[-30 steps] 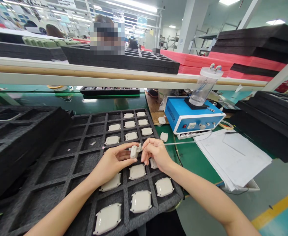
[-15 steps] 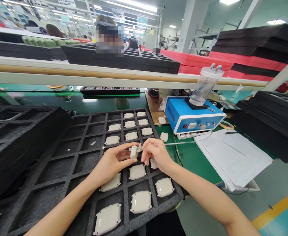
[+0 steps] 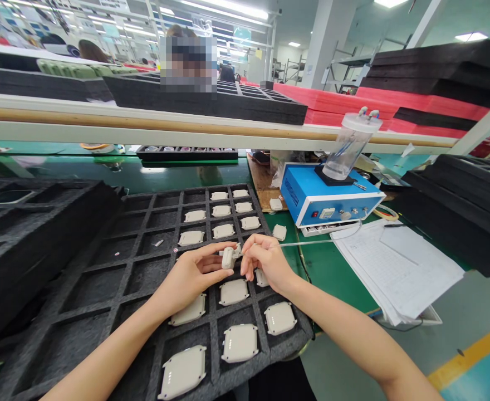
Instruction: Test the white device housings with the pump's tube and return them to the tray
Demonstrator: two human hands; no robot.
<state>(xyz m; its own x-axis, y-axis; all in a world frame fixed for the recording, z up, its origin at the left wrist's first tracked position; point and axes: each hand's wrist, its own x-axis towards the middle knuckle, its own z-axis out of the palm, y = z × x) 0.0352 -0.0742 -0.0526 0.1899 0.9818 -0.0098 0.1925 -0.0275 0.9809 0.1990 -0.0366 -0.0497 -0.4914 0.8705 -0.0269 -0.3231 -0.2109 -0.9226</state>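
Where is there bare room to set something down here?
Green tabletop is bare between the foam tray and papers; several left-side tray compartments are bare too. Crowded: around the left hand, right hand and the tray's pale cases.

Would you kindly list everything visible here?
held piece: one, cream, in left hand
foam tray: one, dark grey, centre
casings: at least fourteen, cream, in tray
loose pieces: two, cream, beside tray
tube: one, translucent, at right hand
machine: one, blue, right
cylinder: one, clear, on machine
papers: several, white, right
bench: one, green, under tray
shelf: one, white, behind
foam stacks: several, black or red, both sides
people: several, indistinct, beyond shelf
left hand: one, bare, holding piece
right hand: one, bare, on tube
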